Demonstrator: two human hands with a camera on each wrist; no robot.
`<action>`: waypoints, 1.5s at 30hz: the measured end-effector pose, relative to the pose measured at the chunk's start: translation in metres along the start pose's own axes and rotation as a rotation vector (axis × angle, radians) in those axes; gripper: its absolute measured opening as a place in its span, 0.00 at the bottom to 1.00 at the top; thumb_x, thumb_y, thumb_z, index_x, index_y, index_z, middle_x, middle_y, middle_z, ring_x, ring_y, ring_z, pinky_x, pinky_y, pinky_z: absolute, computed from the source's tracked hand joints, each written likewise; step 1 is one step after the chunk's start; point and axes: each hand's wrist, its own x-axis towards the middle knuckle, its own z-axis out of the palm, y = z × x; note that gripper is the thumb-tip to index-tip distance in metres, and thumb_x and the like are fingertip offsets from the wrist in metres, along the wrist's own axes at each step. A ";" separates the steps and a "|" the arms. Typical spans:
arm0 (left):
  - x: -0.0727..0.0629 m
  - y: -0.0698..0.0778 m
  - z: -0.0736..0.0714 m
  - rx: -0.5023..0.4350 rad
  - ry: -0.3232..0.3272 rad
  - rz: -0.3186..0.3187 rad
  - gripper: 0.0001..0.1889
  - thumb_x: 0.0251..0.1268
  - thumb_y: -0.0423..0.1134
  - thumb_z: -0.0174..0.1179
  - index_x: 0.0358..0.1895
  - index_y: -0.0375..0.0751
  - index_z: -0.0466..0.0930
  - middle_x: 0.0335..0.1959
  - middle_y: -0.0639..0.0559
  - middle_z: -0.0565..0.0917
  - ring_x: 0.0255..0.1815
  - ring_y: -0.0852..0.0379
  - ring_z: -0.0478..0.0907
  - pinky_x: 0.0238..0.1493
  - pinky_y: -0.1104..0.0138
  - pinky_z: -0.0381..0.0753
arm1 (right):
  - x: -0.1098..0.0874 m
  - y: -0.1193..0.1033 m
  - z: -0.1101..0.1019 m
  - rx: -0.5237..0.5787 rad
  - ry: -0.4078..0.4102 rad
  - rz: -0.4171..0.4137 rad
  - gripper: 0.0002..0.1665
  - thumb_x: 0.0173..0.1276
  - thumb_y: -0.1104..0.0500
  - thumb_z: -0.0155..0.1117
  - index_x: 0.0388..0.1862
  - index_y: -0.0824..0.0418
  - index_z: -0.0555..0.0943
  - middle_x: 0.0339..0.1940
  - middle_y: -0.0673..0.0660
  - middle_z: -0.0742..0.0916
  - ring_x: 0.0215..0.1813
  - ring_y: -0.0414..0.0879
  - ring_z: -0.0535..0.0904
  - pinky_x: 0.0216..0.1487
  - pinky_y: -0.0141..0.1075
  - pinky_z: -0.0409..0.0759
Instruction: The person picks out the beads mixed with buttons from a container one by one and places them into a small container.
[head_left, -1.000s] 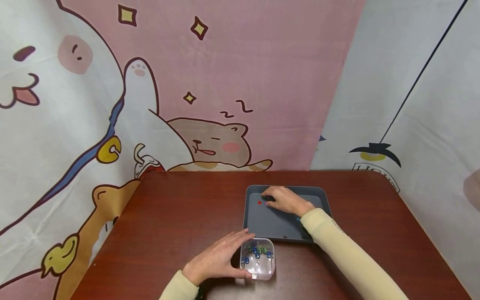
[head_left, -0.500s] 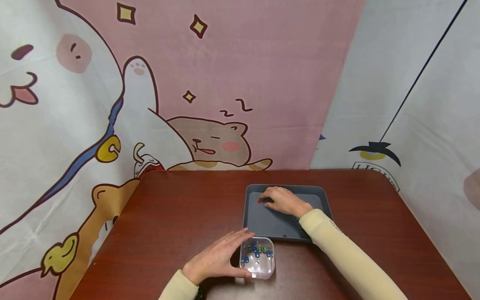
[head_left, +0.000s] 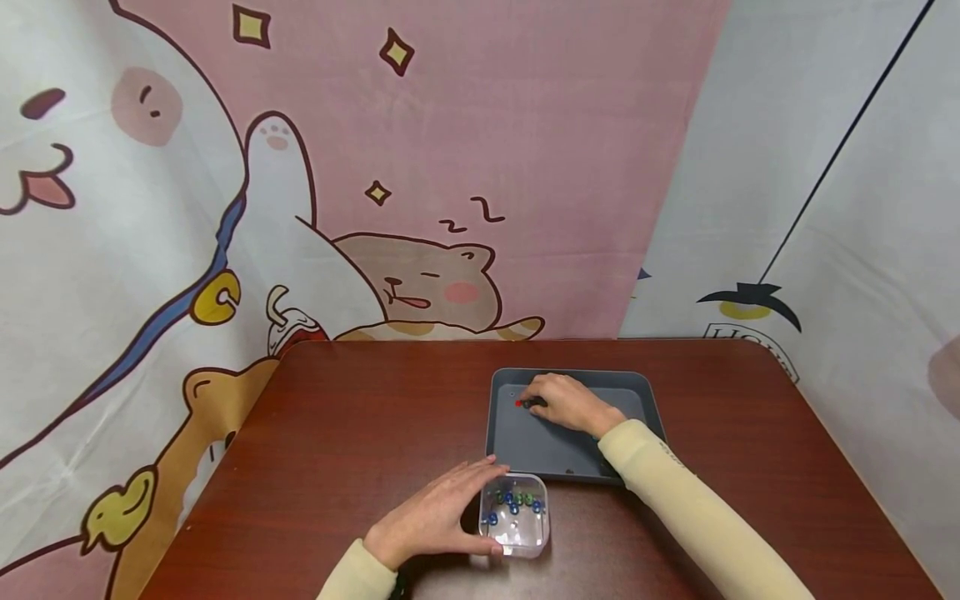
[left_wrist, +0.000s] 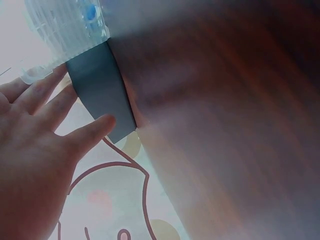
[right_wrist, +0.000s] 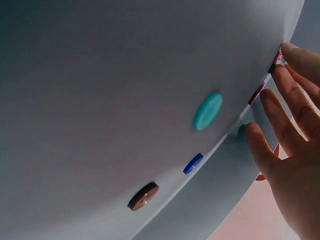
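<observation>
My left hand (head_left: pixel 438 512) holds a small clear plastic box (head_left: pixel 531 537) at its left side, fingers at the far corner and thumb at the near one. Several small blue and green pieces lie in the box. Over the left part of a shallow grey tray (head_left: pixel 517 442), my right hand (head_left: pixel 573 404) reaches down, fingertips close beside a red button (head_left: pixel 518 403). The right wrist view shows its fingers stretched out, with pink and green buttons right at the fingertips. Lower in that view lie a teal button (right_wrist: pixel 208 111), a blue button (right_wrist: pixel 193 164) and a brown button (right_wrist: pixel 143 196).
Tray and box stand on a dark reddish-brown table (head_left: pixel 375 417), the box just in front of the tray's near rim. A cloth with cartoon animals (head_left: pixel 435 287) hangs behind the table's back edge and along the left side. My right forearm crosses the tray's right side.
The right hand has shifted slightly left, its fingertips now closer to the red button. A pink spot by its fingertips no longer shows in the head view. The left hand and box stay put.
</observation>
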 end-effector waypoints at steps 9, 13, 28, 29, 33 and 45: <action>0.000 0.000 -0.001 -0.012 -0.004 -0.004 0.51 0.59 0.72 0.66 0.81 0.49 0.61 0.79 0.45 0.67 0.78 0.48 0.66 0.74 0.47 0.70 | 0.000 0.001 0.002 -0.025 0.043 -0.043 0.13 0.68 0.60 0.75 0.50 0.59 0.90 0.46 0.53 0.89 0.49 0.48 0.86 0.54 0.46 0.86; 0.000 0.000 -0.001 -0.012 -0.005 -0.004 0.52 0.59 0.73 0.65 0.81 0.49 0.61 0.79 0.45 0.67 0.78 0.48 0.66 0.74 0.47 0.70 | 0.000 0.000 0.000 -0.023 0.045 -0.046 0.12 0.69 0.59 0.74 0.50 0.59 0.90 0.47 0.53 0.89 0.49 0.48 0.86 0.54 0.46 0.87; 0.000 0.000 -0.002 -0.015 0.006 0.017 0.52 0.59 0.72 0.66 0.81 0.46 0.61 0.79 0.45 0.67 0.79 0.49 0.64 0.76 0.48 0.66 | -0.007 -0.017 -0.038 0.031 0.140 -0.052 0.09 0.71 0.58 0.73 0.48 0.55 0.90 0.50 0.51 0.88 0.54 0.48 0.84 0.57 0.47 0.84; 0.000 0.000 -0.002 -0.017 0.004 0.015 0.52 0.59 0.72 0.66 0.81 0.46 0.61 0.79 0.45 0.67 0.79 0.49 0.64 0.76 0.48 0.67 | -0.008 -0.018 -0.041 0.032 0.148 -0.050 0.09 0.71 0.57 0.72 0.48 0.55 0.90 0.50 0.51 0.88 0.54 0.48 0.84 0.57 0.47 0.84; 0.001 0.000 -0.002 -0.020 -0.005 0.007 0.51 0.59 0.71 0.66 0.81 0.47 0.61 0.79 0.46 0.67 0.79 0.49 0.64 0.75 0.47 0.68 | -0.017 -0.024 -0.051 0.029 0.188 -0.047 0.10 0.71 0.55 0.73 0.49 0.53 0.89 0.52 0.51 0.87 0.56 0.49 0.83 0.58 0.49 0.84; 0.001 0.000 -0.001 -0.020 -0.015 -0.006 0.52 0.59 0.72 0.65 0.81 0.49 0.60 0.79 0.45 0.66 0.79 0.49 0.63 0.76 0.47 0.67 | -0.040 -0.038 -0.069 0.027 0.248 -0.083 0.11 0.69 0.57 0.75 0.49 0.55 0.90 0.55 0.53 0.87 0.63 0.52 0.81 0.63 0.53 0.81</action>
